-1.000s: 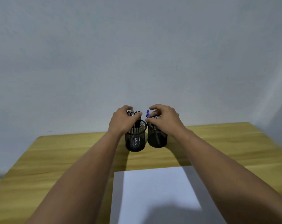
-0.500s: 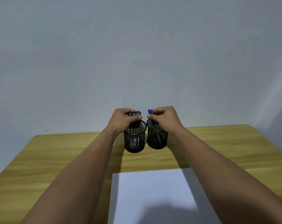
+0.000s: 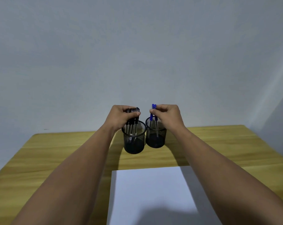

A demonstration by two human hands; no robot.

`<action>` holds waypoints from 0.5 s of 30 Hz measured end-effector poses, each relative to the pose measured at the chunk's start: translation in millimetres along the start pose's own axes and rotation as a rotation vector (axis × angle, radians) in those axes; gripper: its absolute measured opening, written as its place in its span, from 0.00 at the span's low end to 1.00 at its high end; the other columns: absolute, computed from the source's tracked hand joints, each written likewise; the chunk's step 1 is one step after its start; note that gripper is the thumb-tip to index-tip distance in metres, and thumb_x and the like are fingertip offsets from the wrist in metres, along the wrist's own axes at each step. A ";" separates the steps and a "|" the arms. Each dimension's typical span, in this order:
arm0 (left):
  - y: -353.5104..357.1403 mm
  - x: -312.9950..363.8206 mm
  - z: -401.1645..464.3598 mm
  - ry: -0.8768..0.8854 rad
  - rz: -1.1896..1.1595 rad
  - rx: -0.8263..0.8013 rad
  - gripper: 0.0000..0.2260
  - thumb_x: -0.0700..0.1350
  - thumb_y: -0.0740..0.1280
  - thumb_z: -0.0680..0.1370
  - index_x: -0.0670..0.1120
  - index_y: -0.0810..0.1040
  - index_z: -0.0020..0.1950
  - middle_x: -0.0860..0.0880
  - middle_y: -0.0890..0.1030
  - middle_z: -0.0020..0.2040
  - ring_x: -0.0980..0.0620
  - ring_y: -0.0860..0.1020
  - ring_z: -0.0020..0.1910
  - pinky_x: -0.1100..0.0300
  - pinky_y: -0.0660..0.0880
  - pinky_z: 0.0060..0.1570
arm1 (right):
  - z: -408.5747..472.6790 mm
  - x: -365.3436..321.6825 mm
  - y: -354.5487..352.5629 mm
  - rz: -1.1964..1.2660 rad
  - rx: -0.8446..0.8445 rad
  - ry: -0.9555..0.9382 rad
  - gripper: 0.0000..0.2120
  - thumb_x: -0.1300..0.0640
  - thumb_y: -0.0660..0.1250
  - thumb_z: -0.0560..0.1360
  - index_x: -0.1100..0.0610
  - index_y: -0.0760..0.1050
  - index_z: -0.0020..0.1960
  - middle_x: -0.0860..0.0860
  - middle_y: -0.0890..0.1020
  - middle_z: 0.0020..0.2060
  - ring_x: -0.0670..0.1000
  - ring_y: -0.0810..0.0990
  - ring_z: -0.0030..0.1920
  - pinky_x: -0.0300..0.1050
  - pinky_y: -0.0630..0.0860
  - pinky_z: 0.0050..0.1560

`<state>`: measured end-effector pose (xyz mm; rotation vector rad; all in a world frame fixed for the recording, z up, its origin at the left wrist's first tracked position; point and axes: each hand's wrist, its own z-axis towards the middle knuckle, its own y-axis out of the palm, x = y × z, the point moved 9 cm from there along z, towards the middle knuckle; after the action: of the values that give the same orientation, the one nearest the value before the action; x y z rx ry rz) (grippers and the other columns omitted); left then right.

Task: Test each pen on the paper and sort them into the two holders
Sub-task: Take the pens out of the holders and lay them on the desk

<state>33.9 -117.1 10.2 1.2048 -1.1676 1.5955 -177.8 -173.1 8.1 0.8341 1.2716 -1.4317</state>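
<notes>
Left hand (image 3: pixel 121 116) fingers grip black pens (image 3: pixel 133 120) in left holder (image 3: pixel 134 140); right hand (image 3: pixel 167 116) pinches blue pens (image 3: pixel 153 114) in right holder (image 3: pixel 155 135)

Left hand (image 3: pixel 121 116) gripping black pens (image 3: pixel 133 118), right hand (image 3: pixel 167 115) blue pens (image 3: pixel 153 113), above two mesh holders (image 3: pixel 134 143)

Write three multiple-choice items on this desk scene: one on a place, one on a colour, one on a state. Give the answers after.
1. Where does the white paper lie?
A. Nearer the camera than both holders
B. Behind the holders
C. Under the holders

2. What colour are the caps of the pens held by the right hand?
A. Red
B. Blue
C. Green

3. What is the left hand doing?
A. Lying flat on the table
B. Pressing the paper
C. Gripping the black pens in the left holder

Answers: A, the sheet is in front, apart from the holders; B, blue tops show above the right holder; C, fingers curl round the bundle.
</notes>
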 end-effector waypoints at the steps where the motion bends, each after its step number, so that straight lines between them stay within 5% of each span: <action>1: -1.0 4.0 -0.6 0.010 -0.009 0.010 0.13 0.40 0.79 0.72 0.39 0.86 0.55 0.42 0.87 0.46 0.56 0.84 0.37 0.67 0.78 0.36 | -0.8 -2.3 -1.6 -0.002 0.012 -0.002 0.05 0.50 0.82 0.74 0.47 0.88 0.48 0.44 0.89 0.45 0.46 0.88 0.51 0.56 0.82 0.64; 5: -8.4 29.7 -5.4 0.073 -0.034 0.073 0.13 0.41 0.79 0.72 0.40 0.86 0.54 0.44 0.87 0.43 0.54 0.85 0.37 0.63 0.79 0.39 | -3.7 -23.0 -11.2 0.033 0.061 -0.057 0.05 0.48 0.81 0.73 0.41 0.86 0.41 0.42 0.90 0.42 0.46 0.89 0.50 0.60 0.82 0.65; 10: -31.1 82.8 -16.9 0.166 -0.090 0.167 0.13 0.43 0.80 0.71 0.42 0.87 0.53 0.41 0.87 0.45 0.47 0.86 0.42 0.53 0.83 0.48 | -13.2 -80.1 -27.3 0.172 0.123 -0.184 0.04 0.58 0.79 0.76 0.53 0.89 0.51 0.46 0.89 0.42 0.52 0.90 0.51 0.53 0.85 0.61; 15: -64.6 125.9 -40.9 0.095 -0.092 0.133 0.15 0.41 0.81 0.70 0.39 0.85 0.54 0.38 0.86 0.50 0.41 0.86 0.49 0.48 0.84 0.50 | -33.0 -137.9 -14.5 0.261 0.039 -0.177 0.03 0.61 0.77 0.79 0.54 0.86 0.48 0.54 0.89 0.44 0.49 0.87 0.42 0.45 0.87 0.48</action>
<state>57.6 -53.1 140.7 1.2352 -0.9452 1.6625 -160.3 -110.0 134.7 0.8468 0.9662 -1.2925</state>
